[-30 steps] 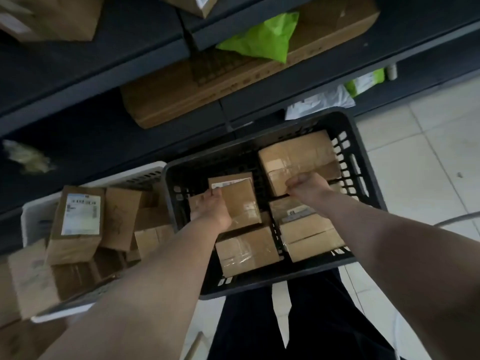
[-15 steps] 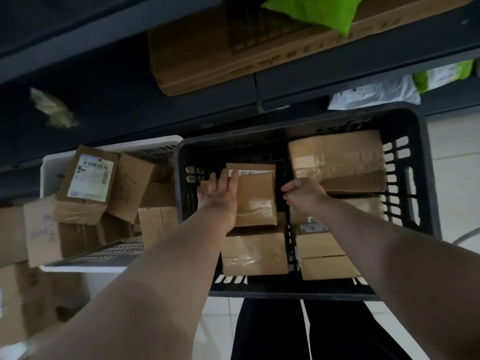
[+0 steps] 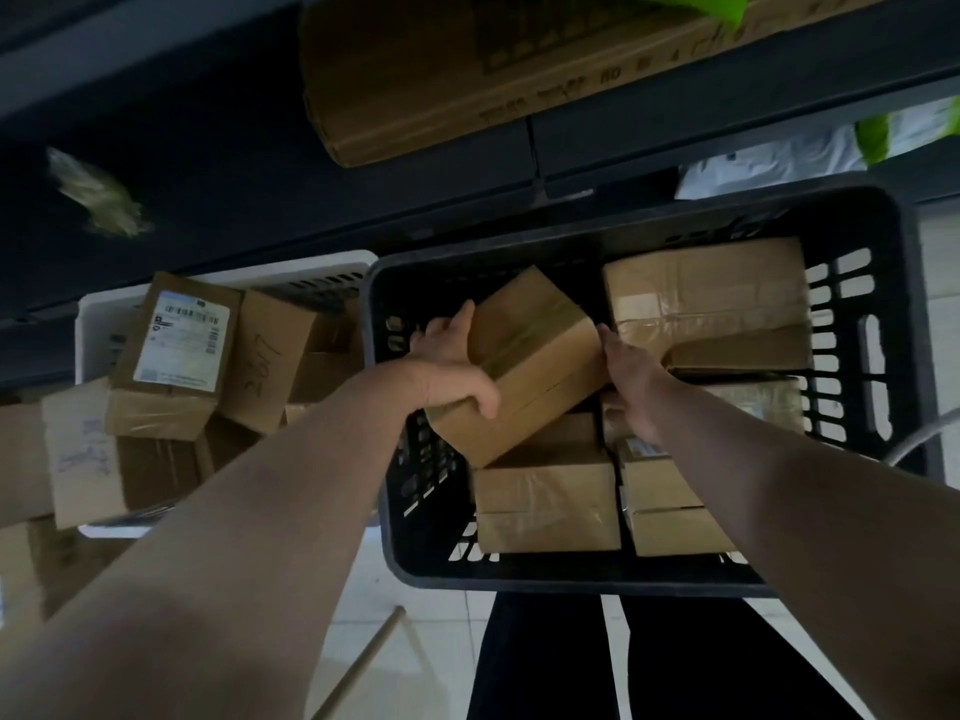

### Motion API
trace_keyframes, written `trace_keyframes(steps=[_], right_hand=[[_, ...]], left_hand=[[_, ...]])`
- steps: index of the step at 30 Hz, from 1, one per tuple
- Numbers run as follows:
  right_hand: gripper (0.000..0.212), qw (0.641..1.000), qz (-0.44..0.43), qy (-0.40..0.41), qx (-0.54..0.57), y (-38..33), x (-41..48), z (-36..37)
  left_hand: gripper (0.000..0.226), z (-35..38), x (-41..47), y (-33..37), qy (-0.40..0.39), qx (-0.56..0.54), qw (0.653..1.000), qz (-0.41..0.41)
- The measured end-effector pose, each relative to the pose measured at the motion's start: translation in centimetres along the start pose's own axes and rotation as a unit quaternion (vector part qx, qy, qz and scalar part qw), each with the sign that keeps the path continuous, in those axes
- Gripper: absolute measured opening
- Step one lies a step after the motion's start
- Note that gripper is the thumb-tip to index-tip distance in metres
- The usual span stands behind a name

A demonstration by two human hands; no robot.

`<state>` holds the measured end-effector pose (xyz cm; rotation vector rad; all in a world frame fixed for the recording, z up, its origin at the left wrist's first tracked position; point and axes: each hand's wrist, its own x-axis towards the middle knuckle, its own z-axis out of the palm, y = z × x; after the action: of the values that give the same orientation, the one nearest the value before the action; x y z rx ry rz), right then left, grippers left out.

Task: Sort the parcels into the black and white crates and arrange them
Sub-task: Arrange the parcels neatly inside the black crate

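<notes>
Change: small parcel, flat in the black crate half a second ago, is now raised and tilted on one corner.
Left hand: thumb and fingers curl round the parcel's left end, holding it.
Right hand: fingertips touch the parcel's right edge; a grip cannot be told.
Parcel place: inside the black crate, above the taped boxes.
White crate: just left, heaped with loose cartons.

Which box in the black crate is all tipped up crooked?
The box at the back left of the crate: the left hand grips it and the right hand touches its side. It sits tilted; the other boxes lie flat.
</notes>
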<state>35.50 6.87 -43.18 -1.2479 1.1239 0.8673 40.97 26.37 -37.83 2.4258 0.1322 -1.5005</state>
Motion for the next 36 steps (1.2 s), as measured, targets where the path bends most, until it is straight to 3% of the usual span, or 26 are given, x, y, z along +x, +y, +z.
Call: trace_keyframes(steps=[3, 6, 9, 11, 15, 18, 20, 25, 29, 31, 33, 34, 36], right_hand=[[0.062, 0.995, 0.009, -0.058, 0.080, -0.3, -1.5, -0.7], [0.062, 0.987, 0.030, -0.121, 0.105, -0.5, -2.5, -1.4], [0.049, 0.993, -0.014, -0.072, 0.093, -0.5, -2.2, -2.0], [0.038, 0.996, -0.043, -0.046, 0.055, -0.5, -2.0, -2.6], [0.027, 0.993, -0.037, -0.106, -0.022, -0.8, -2.6, -3.0], [0.020, 0.994, -0.036, -0.102, 0.011, -0.8, -2.9, -2.1], [0.026, 0.997, -0.060, -0.041, 0.002, -0.6, -2.7, -1.5], [0.035, 0.996, -0.069, 0.011, 0.046, -0.1, -2.0, -1.1], [0.038, 0.995, -0.027, -0.082, 0.043, -0.6, -2.8, -1.2], [0.028, 0.994, -0.056, -0.090, 0.037, -0.9, -2.9, -0.8], [0.024, 0.993, -0.091, -0.073, -0.015, -1.1, -2.7, -0.4], [0.035, 0.992, -0.095, -0.065, -0.051, -1.1, -2.5, -0.1], [0.055, 0.988, -0.083, -0.065, -0.110, -1.0, -2.1, 0.5]], left_hand=[[0.087, -1.4, -1.4, 0.5, -0.055, -0.167, 0.984, -0.009], [0.047, -1.9, -2.1, 0.8, -0.003, -0.282, 0.958, -0.050], [0.017, -1.6, -2.0, 1.0, 0.049, -0.287, 0.957, -0.018], [0.025, -1.2, -2.2, 0.8, 0.073, -0.257, 0.964, 0.004], [0.043, -0.1, -2.6, 0.2, 0.065, -0.237, 0.969, -0.037], [0.099, 0.5, -3.4, 0.6, -0.028, -0.231, 0.970, -0.075], [0.113, 0.4, -3.7, 1.4, -0.059, -0.204, 0.976, -0.052], [0.050, -0.6, -3.6, 2.8, -0.029, -0.261, 0.964, -0.037], [0.037, 0.0, -3.4, 1.7, 0.020, -0.471, 0.881, -0.036], [0.030, 1.3, -2.9, 1.2, 0.062, -0.515, 0.854, -0.048], [0.036, 2.9, -1.4, 0.4, 0.120, -0.413, 0.900, -0.064], [0.043, 3.6, -0.9, 0.3, 0.138, -0.343, 0.926, -0.071], [0.060, 4.6, -0.3, 0.2, 0.152, -0.278, 0.945, -0.084]])
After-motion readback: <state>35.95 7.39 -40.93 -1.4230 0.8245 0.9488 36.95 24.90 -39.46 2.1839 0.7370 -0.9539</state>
